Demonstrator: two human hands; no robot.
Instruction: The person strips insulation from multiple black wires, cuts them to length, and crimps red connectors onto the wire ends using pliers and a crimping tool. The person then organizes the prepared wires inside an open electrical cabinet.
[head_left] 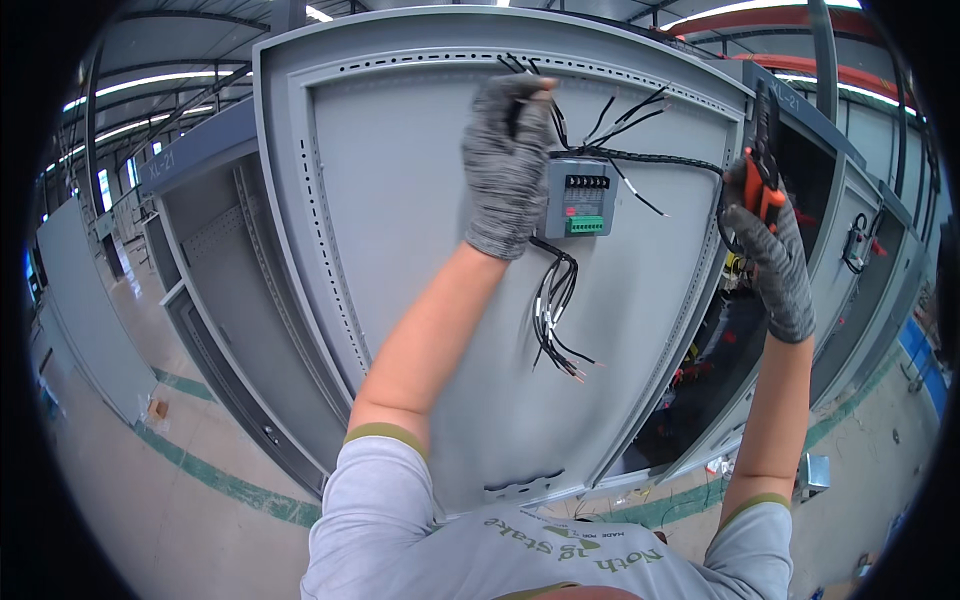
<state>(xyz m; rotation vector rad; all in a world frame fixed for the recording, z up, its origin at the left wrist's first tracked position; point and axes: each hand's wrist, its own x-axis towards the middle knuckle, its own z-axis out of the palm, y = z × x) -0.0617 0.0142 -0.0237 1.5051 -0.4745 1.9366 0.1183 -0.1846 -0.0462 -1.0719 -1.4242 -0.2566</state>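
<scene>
The left hand [503, 165] is raised against the grey door panel [400, 200], fingers curled beside black wires [520, 66], above and left of a grey terminal module [577, 200]; whether that grip closes on a wire I cannot tell. By the panel's right edge, the lifted right hand [778, 255] grips an orange-handled tool [768, 182] pointing upward. Beyond, an open cabinet [800, 105] contains red parts [690, 375].

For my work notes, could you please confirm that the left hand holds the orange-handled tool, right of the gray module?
Not quite: the head view shows the right hand, not the left hand, holding the orange-handled tool, right of the gray module.
</scene>
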